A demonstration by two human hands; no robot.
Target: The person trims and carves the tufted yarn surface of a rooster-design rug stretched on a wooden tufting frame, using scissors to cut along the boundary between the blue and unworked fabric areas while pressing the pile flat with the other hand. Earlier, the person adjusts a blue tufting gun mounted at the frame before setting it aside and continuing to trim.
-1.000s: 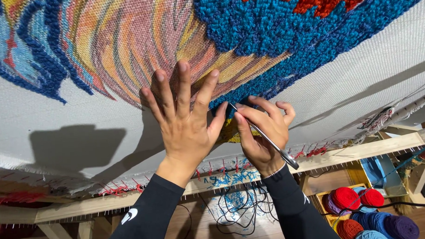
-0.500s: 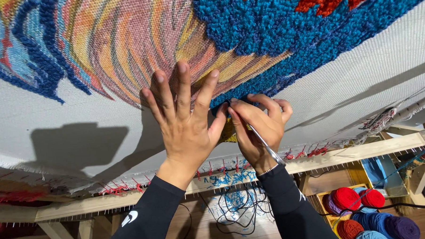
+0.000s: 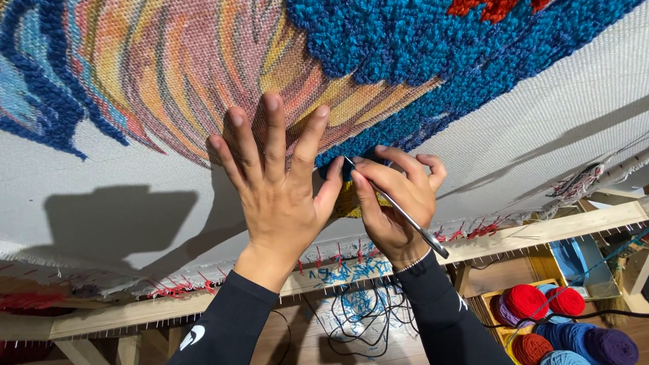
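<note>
- my left hand (image 3: 278, 198) lies flat on the stretched canvas (image 3: 88, 205), blocking the middle of the frame.
- my right hand (image 3: 397, 201), just beside it, pinches a thin metal tool (image 3: 397, 209) that juts toward the lower right.
- bare white canvas at left and right is open.
- the wooden frame rail (image 3: 556, 228) bars the lower edge.
- yarn balls (image 3: 552, 318) crowd the lower right corner.

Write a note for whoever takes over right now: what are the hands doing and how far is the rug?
Left hand: flat on the cloth, fingers spread, holding nothing.
Right hand: grip shut on a thin metal tool, its tip at the edge of the blue tufting.
Done: blue and red patches tufted.
Left: the printed orange and pink area is still bare.
Yarn balls sit lower right.
</note>
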